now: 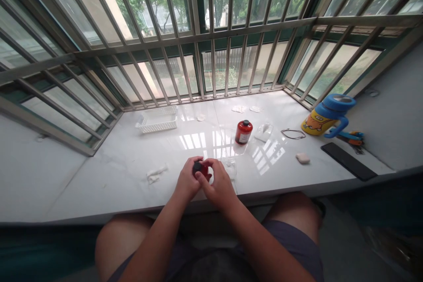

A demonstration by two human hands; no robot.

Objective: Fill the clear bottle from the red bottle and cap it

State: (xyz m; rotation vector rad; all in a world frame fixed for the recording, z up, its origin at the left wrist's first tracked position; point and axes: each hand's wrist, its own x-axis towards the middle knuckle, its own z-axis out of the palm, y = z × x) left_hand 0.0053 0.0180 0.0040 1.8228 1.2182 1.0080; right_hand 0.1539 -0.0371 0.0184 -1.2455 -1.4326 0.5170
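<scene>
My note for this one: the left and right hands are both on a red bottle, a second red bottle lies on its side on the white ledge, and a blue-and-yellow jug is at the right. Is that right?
Not quite: in the head view the second red bottle stands upright on the white ledge, not on its side.

Held bottle [204, 170] partly behind hands [220, 184]

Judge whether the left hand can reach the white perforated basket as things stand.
Probably yes: nothing stands between the left hand and the basket, though that hand holds a black-capped red bottle.
</scene>
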